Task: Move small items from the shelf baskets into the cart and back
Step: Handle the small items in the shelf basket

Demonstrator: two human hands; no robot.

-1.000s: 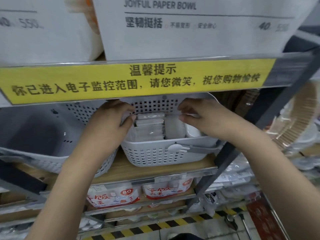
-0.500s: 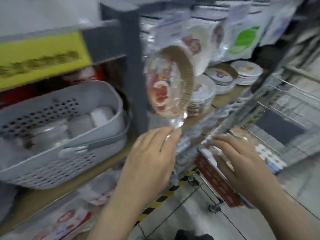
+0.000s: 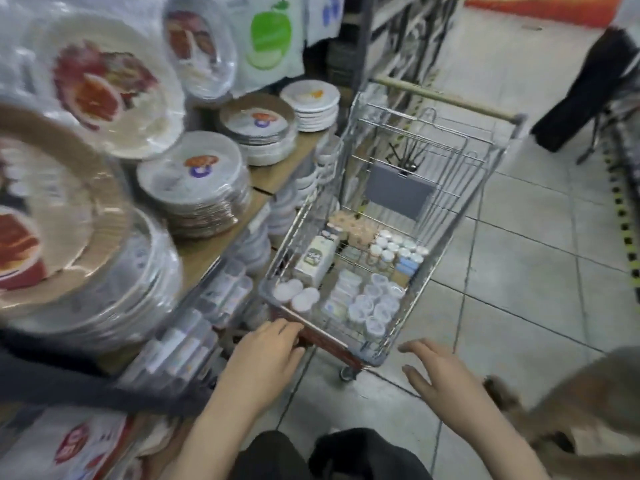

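Both empty: left hand (image 3: 266, 355) touching cart (image 3: 349, 344) near rim, right hand (image 3: 436, 370) released, spread; small tubs (image 3: 375, 306) beyond, frame centre.

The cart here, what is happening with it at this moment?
A person stands at the front end of a small wire cart parked beside shelves of wrapped plates. The left hand rests on the cart's red front rim; the right hand hovers open just short of it, holding nothing. Small lidded cups and a carton lie in the cart.
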